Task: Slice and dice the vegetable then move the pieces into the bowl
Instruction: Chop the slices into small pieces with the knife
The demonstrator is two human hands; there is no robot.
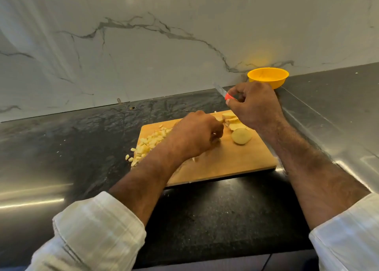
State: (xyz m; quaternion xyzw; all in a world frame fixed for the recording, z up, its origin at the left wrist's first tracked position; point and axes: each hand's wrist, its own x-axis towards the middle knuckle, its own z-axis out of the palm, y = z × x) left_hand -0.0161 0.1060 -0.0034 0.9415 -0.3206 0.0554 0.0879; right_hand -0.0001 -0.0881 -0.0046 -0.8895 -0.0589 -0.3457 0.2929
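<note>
A wooden cutting board (225,164) lies on the dark counter. A pile of diced potato pieces (146,144) covers its left end and spills onto the counter. Several potato slices (230,118) and a round end piece (241,136) lie at the far right of the board. My left hand (194,136) is curled over the middle of the board, fingers down on small pieces that it mostly hides. My right hand (255,104) grips a red-handled knife (222,92) raised above the slices, blade pointing up and left. The yellow bowl (268,77) stands behind the board by the wall.
A marble backsplash rises behind the dark stone counter (82,137). A steel surface (338,106) runs along the right side. The counter's front edge lies near my sleeves.
</note>
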